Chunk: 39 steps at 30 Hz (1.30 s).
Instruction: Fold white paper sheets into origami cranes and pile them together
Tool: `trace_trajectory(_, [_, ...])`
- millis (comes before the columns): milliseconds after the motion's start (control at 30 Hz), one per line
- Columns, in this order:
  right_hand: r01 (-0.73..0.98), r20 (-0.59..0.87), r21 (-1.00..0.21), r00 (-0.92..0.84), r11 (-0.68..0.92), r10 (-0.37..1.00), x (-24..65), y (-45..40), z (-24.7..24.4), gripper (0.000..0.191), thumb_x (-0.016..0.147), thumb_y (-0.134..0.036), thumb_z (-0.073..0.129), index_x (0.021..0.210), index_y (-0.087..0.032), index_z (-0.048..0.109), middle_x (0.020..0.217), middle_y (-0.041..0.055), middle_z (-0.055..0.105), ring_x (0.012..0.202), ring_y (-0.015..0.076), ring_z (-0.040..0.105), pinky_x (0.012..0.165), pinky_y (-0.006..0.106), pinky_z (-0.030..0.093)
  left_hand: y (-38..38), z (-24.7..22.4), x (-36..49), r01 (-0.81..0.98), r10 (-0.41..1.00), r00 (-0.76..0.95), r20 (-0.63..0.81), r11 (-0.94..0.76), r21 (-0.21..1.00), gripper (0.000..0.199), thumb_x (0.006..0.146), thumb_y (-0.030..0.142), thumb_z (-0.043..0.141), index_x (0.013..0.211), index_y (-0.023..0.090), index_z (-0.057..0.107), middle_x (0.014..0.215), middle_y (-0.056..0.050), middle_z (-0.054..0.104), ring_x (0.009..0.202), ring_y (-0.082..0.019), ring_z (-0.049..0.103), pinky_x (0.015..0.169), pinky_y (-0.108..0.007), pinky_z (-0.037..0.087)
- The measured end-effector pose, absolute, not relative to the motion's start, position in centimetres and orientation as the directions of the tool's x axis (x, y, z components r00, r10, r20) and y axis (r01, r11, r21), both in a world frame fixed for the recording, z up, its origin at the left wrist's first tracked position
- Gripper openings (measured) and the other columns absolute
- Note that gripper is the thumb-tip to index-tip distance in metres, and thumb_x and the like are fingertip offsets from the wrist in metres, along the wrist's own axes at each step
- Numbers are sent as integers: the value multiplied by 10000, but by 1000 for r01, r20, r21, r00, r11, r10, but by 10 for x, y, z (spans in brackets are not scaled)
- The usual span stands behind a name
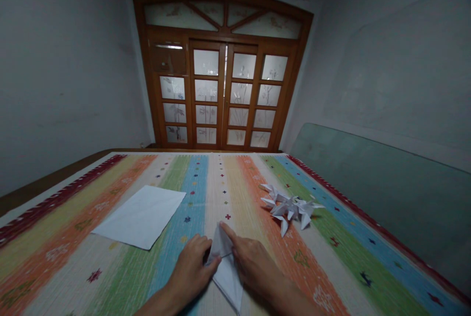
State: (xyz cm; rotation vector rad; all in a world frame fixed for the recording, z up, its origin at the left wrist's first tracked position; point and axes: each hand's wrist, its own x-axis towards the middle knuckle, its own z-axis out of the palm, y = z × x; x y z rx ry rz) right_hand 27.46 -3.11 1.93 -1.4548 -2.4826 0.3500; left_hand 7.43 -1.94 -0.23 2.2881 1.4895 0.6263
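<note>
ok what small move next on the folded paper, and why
I'd probably press the left hand's thumb along the edge crossing the folded paper: the thumb already rests beside that edge, and the right hand holds the paper's other side, which should steady it.

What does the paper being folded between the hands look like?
The folded paper is white, thin and creased into a long, narrow shape with pointed ends. One tip points away from the person, the other toward them. Layers show along its lower edge, and a fold line crosses it near the middle. It lies over the striped cloth. The left hand presses it from one side and the right hand from the other, partly covering it.
</note>
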Motion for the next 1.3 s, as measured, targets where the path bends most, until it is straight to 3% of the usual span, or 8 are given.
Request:
trace_trajectory(500, [778,261,-439,-368,449,893,264,-25,-9,761,877,-87,479,1602,-154,257,1203,180,748,958,305,754,853,404,579,-15,-8,76,739,929,299,220,-371,563,173,869,340,660,753,214,633,807,-58,692,855,-286,631,860,-396,472])
trace_trajectory(733, [718,327,-487,-378,497,866,267,-29,-9,789,834,-46,518,1582,-163,298,1343,175,673,1112,277,703,965,382,551,-11,-13,75,741,932,300,202,-361,566,191,867,316,640,708,210,636,793,-56,709,863,-279,640,854,-385,466])
trace_trajectory(1000, [630,435,-569,-314,528,844,265,-30,-16,718,849,-37,480,1545,-175,373,1326,160,670,1188,268,663,1015,406,539,-13,-8,75,745,935,302,186,-353,565,207,875,301,638,694,201,645,782,-53,705,852,-276,622,810,-369,447])
trace_trajectory(1067, [605,440,-612,-275,509,855,264,-31,-17,704,850,-47,496,1533,-181,390,1267,147,696,1149,263,677,1003,407,541,-13,-7,75,744,935,302,185,-353,567,196,874,293,644,700,202,656,775,-46,704,843,-270,621,811,-364,443])
trace_trajectory(1200, [562,355,-720,-206,407,912,260,-36,-15,716,839,-93,590,1523,-178,394,960,73,742,854,226,713,836,348,573,-13,-7,75,744,937,295,186,-348,571,202,878,297,654,701,200,666,765,-46,698,824,-264,621,792,-353,442])
trace_trajectory(1300, [522,332,-762,-191,383,924,259,-39,-12,677,870,-137,604,1514,-189,401,918,56,747,813,218,710,810,333,557,-13,-8,75,748,940,284,188,-340,571,236,878,302,655,666,197,641,751,-48,681,813,-264,612,777,-349,446])
